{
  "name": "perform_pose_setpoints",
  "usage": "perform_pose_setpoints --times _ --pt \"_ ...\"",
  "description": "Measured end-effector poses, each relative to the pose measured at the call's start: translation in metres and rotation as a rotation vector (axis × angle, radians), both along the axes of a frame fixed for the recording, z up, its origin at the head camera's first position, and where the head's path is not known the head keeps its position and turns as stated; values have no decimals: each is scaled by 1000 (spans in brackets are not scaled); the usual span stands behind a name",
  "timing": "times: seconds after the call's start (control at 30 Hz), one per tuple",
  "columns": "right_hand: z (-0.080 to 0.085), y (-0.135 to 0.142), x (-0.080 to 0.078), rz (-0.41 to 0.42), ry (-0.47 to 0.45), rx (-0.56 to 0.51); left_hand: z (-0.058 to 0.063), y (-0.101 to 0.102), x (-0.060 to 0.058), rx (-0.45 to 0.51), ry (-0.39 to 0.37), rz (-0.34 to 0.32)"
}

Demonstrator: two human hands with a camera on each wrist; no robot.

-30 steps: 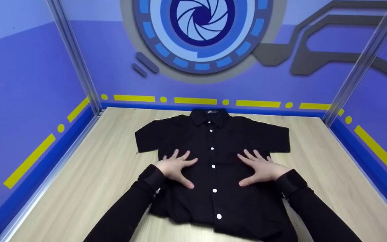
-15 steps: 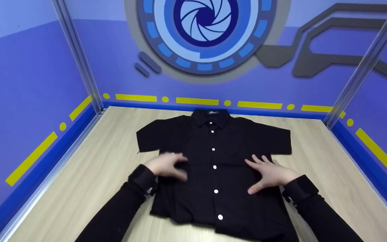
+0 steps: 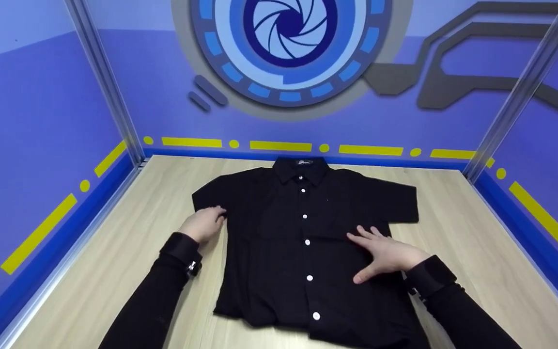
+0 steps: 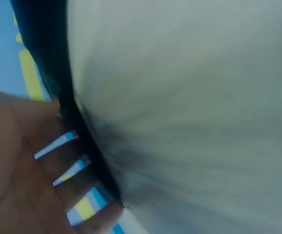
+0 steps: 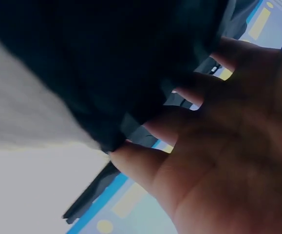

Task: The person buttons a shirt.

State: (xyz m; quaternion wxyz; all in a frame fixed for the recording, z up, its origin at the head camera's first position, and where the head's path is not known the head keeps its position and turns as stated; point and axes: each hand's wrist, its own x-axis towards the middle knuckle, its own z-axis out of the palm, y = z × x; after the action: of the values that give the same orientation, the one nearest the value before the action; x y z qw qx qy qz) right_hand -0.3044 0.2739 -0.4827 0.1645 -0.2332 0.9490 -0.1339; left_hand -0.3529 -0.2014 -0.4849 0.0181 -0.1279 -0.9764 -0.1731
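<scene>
A black short-sleeved button-up shirt (image 3: 269,261) lies front up with its collar (image 3: 286,170) at the far side and white buttons down the middle. My left hand (image 3: 202,224) is at the lower edge of the left sleeve (image 3: 218,191), near the armpit. In the left wrist view its fingers (image 4: 48,111) are spread, tips right at the dark cloth edge. My right hand (image 3: 389,254) rests on the right side of the shirt body with fingers fanned out. The right wrist view shows its fingertips at the black fabric (image 5: 106,63).
Under the shirt is a light wood-grain tabletop (image 3: 162,194). Blue panels (image 3: 129,97) with yellow markings rise at the back and both sides, joined by metal posts (image 3: 107,80). The shirt's near hem (image 3: 279,324) is bunched and uneven.
My left hand has left the shirt body and moved left and away to the left sleeve's lower edge. My right hand has shifted slightly to the right, still on the shirt.
</scene>
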Motion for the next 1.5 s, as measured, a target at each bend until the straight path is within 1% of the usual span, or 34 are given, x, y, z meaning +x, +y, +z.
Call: perform_pose_setpoints --times 0.1,0.17,0.2,0.27,0.33,0.4,0.47,0.6,0.8,0.97,1.13,1.3,1.4,1.5 --pt "2 0 1 -11 -7 -7 4 1 -5 32 78 67" --pt "2 0 1 -9 -7 -12 5 -2 -11 88 94 127" --pt "1 -1 1 -8 -8 -12 5 -4 -14 112 88 159" --pt "0 -2 2 -6 -5 -12 5 -10 -20 145 51 233" --pt "-1 -3 2 -2 -1 -14 5 -17 -26 139 -4 295" --pt "-1 -5 2 -1 3 -16 5 -22 -29 110 -61 334" --pt "0 -6 2 0 4 -11 4 -26 -32 85 -96 352" --pt "1 -8 2 4 4 -5 5 -31 -33 75 -122 373" --pt "1 -7 3 3 2 -8 6 -34 -31 118 -109 408" --pt "0 -6 3 0 9 -14 5 -36 -31 133 -98 390" --pt "-1 -4 3 -4 7 -25 1 -38 -35 166 -93 363" --pt "-1 -2 4 -10 6 -37 -2 -35 -41 194 -55 343" --pt "-1 -1 5 -11 5 -45 -3 -33 -44 172 -8 327" --pt "-1 0 5 -14 4 -49 -3 -31 -46 137 45 333"
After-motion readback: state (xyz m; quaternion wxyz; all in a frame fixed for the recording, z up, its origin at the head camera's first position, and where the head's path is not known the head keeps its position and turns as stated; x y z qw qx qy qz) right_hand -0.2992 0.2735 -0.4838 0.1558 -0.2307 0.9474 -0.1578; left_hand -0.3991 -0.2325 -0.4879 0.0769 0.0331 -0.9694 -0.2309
